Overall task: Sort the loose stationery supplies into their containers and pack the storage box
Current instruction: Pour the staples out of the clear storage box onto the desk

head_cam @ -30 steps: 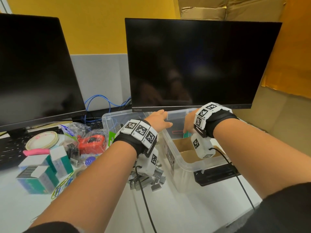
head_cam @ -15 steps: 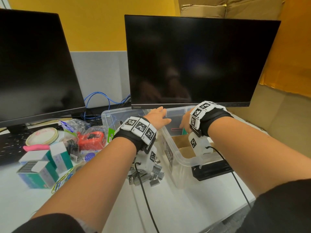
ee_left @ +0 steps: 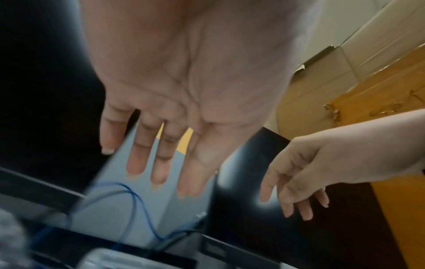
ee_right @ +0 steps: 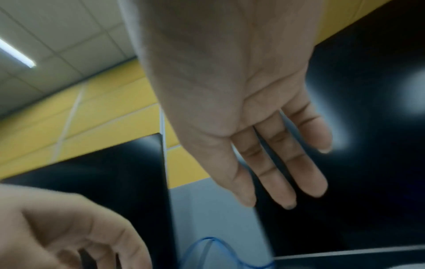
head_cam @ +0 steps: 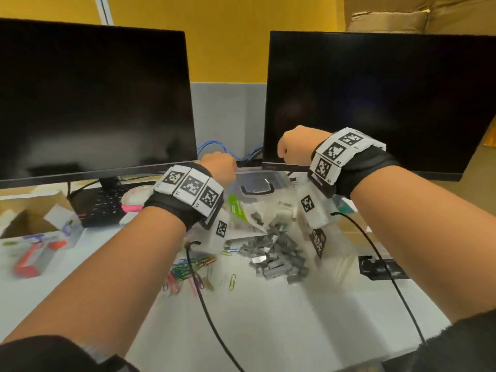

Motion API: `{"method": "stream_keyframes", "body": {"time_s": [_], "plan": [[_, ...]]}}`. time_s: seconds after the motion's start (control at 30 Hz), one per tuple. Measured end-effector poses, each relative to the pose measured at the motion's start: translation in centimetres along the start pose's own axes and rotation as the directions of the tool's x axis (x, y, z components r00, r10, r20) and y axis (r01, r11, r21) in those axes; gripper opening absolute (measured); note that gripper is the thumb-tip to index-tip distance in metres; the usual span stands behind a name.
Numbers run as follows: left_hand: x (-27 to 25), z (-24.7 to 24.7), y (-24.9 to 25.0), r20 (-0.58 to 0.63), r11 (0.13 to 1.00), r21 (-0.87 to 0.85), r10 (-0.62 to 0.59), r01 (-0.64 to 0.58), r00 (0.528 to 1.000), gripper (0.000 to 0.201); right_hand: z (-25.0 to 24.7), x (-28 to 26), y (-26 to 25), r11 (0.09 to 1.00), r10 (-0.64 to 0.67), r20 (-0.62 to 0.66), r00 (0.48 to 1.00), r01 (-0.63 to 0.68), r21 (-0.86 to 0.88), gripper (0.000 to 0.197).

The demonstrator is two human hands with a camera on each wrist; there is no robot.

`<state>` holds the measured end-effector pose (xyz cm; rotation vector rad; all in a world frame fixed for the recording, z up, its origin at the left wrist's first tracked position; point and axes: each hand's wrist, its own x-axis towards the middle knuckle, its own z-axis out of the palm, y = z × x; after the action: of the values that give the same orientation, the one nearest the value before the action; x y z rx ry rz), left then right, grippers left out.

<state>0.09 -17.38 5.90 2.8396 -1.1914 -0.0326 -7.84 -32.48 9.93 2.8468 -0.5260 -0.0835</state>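
Note:
Both hands are lifted in front of the two monitors and hold nothing. My left hand (head_cam: 218, 167) (ee_left: 158, 163) has its fingers straight and spread. My right hand (head_cam: 296, 146) (ee_right: 278, 163) hangs higher with relaxed fingers. Below my right wrist stands the clear storage box (head_cam: 335, 251), blurred, with a dark label on its near wall. A heap of grey staple strips (head_cam: 276, 253) lies loose on the white desk beside it. Coloured paper clips (head_cam: 192, 269) are scattered under my left forearm. A green packet (head_cam: 237, 208) lies behind the staples.
A clear plastic part with a black handle (head_cam: 256, 187) sits behind the heap. At the left are an open cardboard box (head_cam: 24, 221), a red and grey tool (head_cam: 32, 260), a keyboard (head_cam: 102, 205) and a tape roll (head_cam: 137, 196). A black object (head_cam: 381, 267) lies right of the box.
Both hands have lifted off the rim of the clear box and risen before the monitors. The view has swung left, so the staples and paper clips now lie centred.

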Motion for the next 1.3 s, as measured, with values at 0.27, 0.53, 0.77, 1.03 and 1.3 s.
{"method": "stream_keyframes", "body": {"time_s": [0.27, 0.53, 0.77, 1.03, 1.3], "plan": [[-7.9, 2.1, -12.1, 0.041, 0.961, -0.031, -0.272, 0.274, 0.961, 0.038, -0.2, -0.4, -14.0, 0.854, -0.405, -0.176, 0.898, 0.439, 0.279, 0.027], [-10.6, 5.2, -15.6, 0.114, 0.926, -0.130, -0.342, 0.355, 0.933, 0.050, 4.4, -0.2, -22.2, 0.782, -0.514, -0.125, 0.849, 0.524, 0.337, 0.033], [-10.8, 6.6, -16.5, 0.178, 0.859, -0.267, -0.402, 0.437, 0.898, 0.025, 5.9, -0.6, -24.2, 0.770, -0.490, -0.145, 0.859, 0.505, 0.390, 0.039], [-11.0, 7.0, -17.0, 0.196, 0.754, -0.465, -0.424, 0.464, 0.884, 0.021, 5.6, -0.5, -25.4, 0.775, -0.503, -0.085, 0.860, 0.493, 0.396, 0.035], [-10.7, 6.2, -16.5, 0.086, 0.696, -0.591, -0.448, 0.408, 0.890, 0.011, 3.5, -0.5, -22.5, 0.728, -0.440, -0.193, 0.877, 0.475, 0.494, 0.028]]}}
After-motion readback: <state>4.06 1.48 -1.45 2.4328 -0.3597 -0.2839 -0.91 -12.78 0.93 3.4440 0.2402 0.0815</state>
